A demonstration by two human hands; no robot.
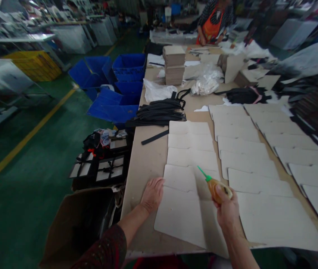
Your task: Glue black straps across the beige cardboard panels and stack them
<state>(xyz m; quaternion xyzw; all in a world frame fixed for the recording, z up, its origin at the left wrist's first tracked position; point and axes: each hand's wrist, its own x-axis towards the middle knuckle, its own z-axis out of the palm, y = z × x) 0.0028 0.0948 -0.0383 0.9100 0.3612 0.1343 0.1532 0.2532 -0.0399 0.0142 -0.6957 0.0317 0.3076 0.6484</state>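
Observation:
My right hand (pixel 227 207) grips a glue bottle (pixel 214 186) with amber contents and a green nozzle, which points up and left over the cardboard sheets. Flat beside the left column of sheets, my left hand (pixel 152 194) rests with its fingertips at the edge of one sheet. The nearest beige cardboard sheet (pixel 178 216) lies in front of me, overlapped in a row with several others. To the right, a second column of sheets (pixel 268 213) and a third column (pixel 312 179) are laid out the same way.
Black straps (pixel 159 112) lie in a pile at the table's left edge, near a plastic bag (pixel 159 89). Stacked cardboard (pixel 174 65) stands farther back. Blue crates (pixel 128 71) and an open carton (pixel 77 220) are on the left. A person in an orange apron (pixel 211 26) works at the far end.

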